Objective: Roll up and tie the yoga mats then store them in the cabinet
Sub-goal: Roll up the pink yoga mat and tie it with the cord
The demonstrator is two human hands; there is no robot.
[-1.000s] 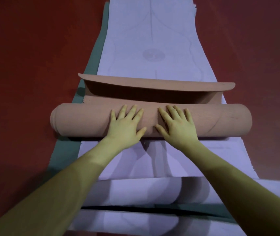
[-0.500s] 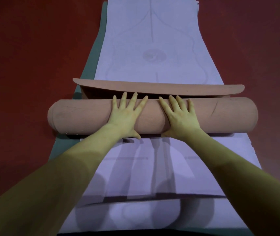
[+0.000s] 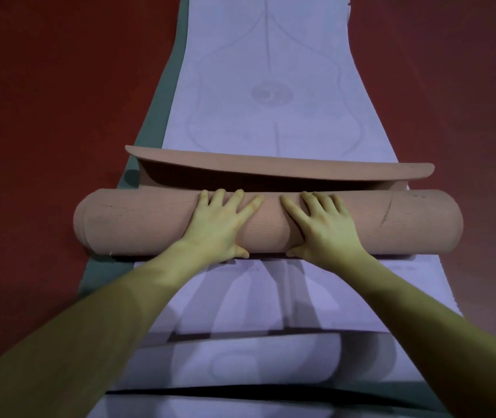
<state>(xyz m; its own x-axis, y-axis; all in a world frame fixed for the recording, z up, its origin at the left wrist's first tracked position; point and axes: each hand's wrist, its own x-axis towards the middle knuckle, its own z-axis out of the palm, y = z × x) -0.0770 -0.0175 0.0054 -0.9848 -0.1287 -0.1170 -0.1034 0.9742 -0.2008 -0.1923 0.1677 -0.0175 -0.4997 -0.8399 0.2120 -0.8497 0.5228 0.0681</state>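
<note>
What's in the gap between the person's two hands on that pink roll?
In the head view, only a bare strip of the pink rolled mat shows between the left hand and the right hand; both press flat on it.

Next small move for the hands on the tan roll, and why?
Probably push the tan rolled yoga mat forward one more turn: both the left hand and right hand press flat on it, and its curled free end flap just ahead is not yet wound in.
</note>
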